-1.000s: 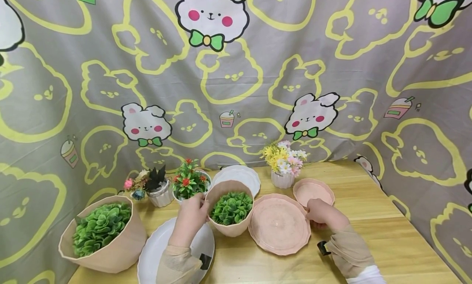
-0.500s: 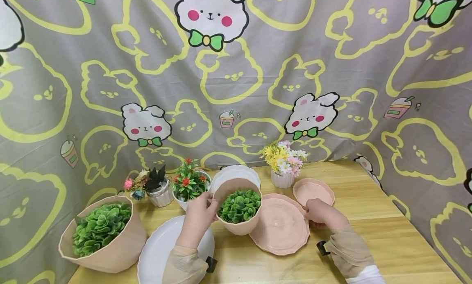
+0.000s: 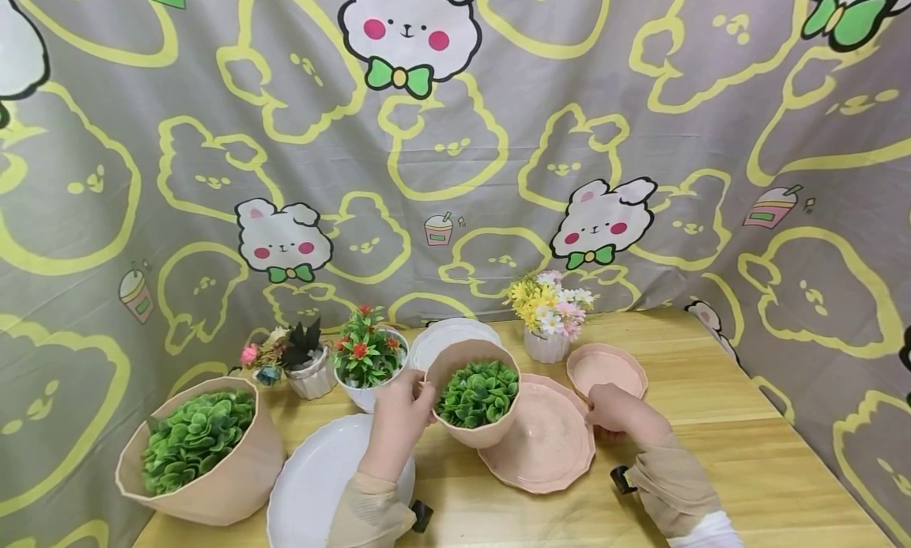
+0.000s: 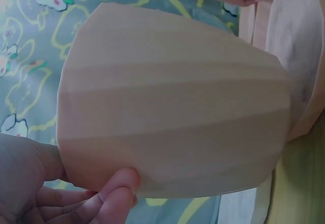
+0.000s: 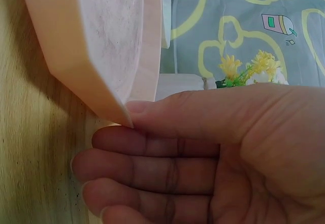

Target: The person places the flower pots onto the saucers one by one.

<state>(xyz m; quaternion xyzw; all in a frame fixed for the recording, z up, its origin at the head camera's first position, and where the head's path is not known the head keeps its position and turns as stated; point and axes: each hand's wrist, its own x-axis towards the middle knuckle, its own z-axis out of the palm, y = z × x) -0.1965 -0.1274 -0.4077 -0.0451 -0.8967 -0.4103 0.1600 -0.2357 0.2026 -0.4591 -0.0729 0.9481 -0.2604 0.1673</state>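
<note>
Evidently, both hands were occupied. The left hand [image 3: 400, 415] gripped the pot [image 3: 473, 437] by the left of its rim, fingers against the outer wall. The right hand [image 3: 618, 412] pinched the saucer [image 3: 544, 451] at its right edge, thumb on top. The pot, holding foliage [image 3: 477, 396], overlapped the saucer's left part in the head view; whether its base touched the saucer could not be determined.

As to handling, the one-sided rim grip was judged liable to let the pot swing. Firm, even pressure was advisable, short of flexing the apparently thin wall. The right pinch was best kept steady and the saucer level, so that its raised rim did not catch the base.

As to bearing, the mouth faced upward, its inside visible to the person, and the narrower base pointed down. The long axis, taken from mouth to base, appeared near vertical: it crossed the left wrist view sideways, toward the table [image 4: 302, 183]. A slight lean could not be excluded.
</note>
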